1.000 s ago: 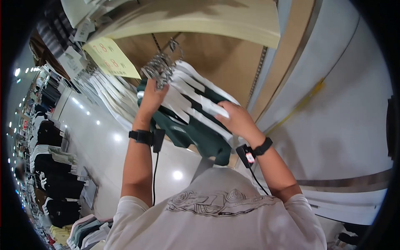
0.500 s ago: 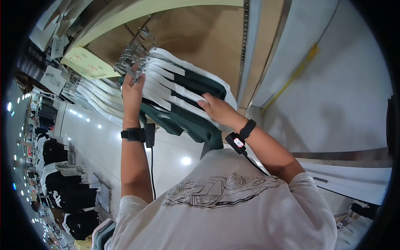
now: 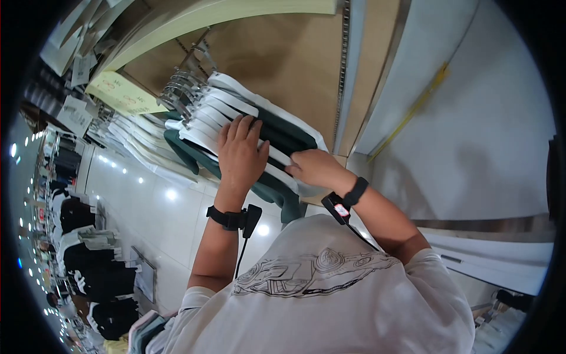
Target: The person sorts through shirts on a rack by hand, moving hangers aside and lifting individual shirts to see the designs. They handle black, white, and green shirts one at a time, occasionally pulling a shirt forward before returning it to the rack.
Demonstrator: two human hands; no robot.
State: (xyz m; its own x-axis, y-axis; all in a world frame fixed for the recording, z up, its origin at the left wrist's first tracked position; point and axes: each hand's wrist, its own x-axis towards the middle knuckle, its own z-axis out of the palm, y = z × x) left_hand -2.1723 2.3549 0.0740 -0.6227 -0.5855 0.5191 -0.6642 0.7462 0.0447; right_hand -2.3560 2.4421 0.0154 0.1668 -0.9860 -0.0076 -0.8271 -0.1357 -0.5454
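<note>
Several dark green and white shirts (image 3: 286,131) hang close together from metal hangers (image 3: 183,88) on a wall rail (image 3: 193,58). My left hand (image 3: 240,154) lies over the white shoulder parts, fingers spread and pointing toward the rail. To its right, my right hand (image 3: 321,169) has its fingers curled at the edge of one shirt in the row, seemingly pinching its fabric; the fingertips are partly hidden. Dark green cloth drops below both hands. Each wrist wears a black strap with a small device.
A yellow price sign (image 3: 125,94) juts out left of the hangers. Beyond it hang white and cream garments (image 3: 141,144). A wooden back panel (image 3: 283,53) and a pale wall (image 3: 471,147) stand ahead and right. Racks of black clothes (image 3: 100,268) line the left.
My left hand has left the hanger hooks and come down and right onto the shirts, its fingers now spread. My right hand has shifted slightly down and right along the shirts.
</note>
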